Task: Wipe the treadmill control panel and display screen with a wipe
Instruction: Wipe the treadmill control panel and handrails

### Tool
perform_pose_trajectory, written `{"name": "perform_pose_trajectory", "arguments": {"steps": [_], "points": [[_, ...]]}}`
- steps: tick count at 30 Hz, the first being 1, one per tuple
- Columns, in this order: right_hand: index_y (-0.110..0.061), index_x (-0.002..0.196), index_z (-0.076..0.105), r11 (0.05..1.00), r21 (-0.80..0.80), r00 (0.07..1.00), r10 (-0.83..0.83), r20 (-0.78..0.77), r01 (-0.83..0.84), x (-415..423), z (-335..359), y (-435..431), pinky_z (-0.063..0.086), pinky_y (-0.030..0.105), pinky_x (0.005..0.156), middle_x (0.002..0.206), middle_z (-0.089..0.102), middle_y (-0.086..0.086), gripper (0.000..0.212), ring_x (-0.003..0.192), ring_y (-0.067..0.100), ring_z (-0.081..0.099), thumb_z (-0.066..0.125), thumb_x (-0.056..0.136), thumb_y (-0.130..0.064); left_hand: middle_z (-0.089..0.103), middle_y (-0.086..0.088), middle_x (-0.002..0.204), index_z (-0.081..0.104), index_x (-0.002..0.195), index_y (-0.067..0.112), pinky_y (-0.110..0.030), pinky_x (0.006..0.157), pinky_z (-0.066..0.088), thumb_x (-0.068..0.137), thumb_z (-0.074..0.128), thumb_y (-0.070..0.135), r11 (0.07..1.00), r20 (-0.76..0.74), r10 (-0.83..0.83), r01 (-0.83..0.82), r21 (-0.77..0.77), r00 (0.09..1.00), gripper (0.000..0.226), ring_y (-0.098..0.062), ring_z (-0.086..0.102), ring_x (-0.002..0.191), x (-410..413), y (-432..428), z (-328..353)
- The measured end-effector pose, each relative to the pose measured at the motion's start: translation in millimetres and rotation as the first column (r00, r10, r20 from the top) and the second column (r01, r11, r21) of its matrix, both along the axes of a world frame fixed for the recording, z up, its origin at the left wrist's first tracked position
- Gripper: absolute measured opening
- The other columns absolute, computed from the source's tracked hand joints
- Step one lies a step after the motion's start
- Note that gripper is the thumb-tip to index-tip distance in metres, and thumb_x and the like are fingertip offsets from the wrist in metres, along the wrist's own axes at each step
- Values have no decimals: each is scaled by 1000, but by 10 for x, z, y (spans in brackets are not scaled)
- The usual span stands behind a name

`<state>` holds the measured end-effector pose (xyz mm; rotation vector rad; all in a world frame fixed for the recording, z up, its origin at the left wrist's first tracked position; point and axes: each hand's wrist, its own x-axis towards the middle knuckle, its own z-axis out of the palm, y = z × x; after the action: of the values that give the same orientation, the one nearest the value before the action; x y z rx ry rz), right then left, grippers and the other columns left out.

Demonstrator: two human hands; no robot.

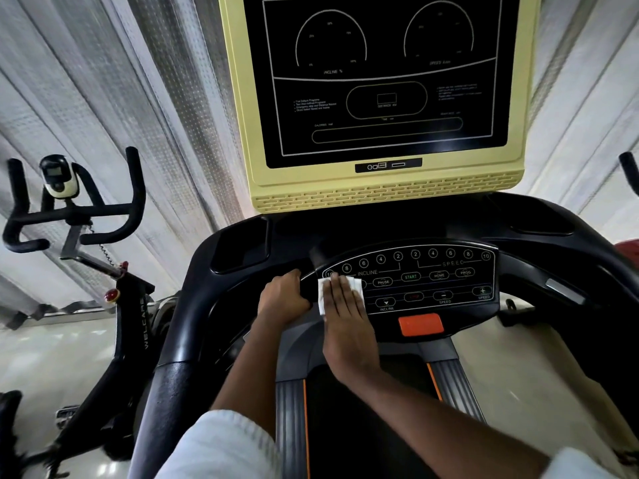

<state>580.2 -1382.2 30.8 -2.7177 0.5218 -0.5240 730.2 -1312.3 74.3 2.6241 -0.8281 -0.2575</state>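
Note:
The black control panel (435, 281) with round numbered buttons sits below the dark display screen (383, 74) in its yellow frame. A white wipe (325, 292) lies flat on the panel's left end, over the incline buttons. My right hand (345, 316) presses on the wipe with flat, straight fingers. My left hand (281, 297) is curled around the black handlebar (304, 288) just left of the panel.
An orange stop key (420, 324) sits under the panel. Cup holders (240, 245) flank the console. A black exercise bike (79, 216) stands to the left. The treadmill belt (359, 426) runs below my arms. Grey curtains hang behind.

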Motion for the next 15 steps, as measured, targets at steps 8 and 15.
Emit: {"name": "perform_pose_trajectory", "arguments": {"steps": [8,15], "points": [[-9,158,4,997,-72,997,14,-71,-19,-457,-188,-51,21,43,124,166,2,11,71,154,23,0,30,92,-12,61,-1,76,51,81,21,-34,62,50,67,68,29,1000,8,7,-7,-14,1000,23,-29,62,74,-17,11,-12],[-11,158,-1,998,-56,994,-9,-109,3,-602,-195,15,11,40,126,167,-6,8,70,154,19,-9,28,94,-13,60,0,75,53,83,20,-34,61,50,68,68,28,1000,18,10,-10,-5,1000,23,-27,60,71,-13,4,-21]]}}
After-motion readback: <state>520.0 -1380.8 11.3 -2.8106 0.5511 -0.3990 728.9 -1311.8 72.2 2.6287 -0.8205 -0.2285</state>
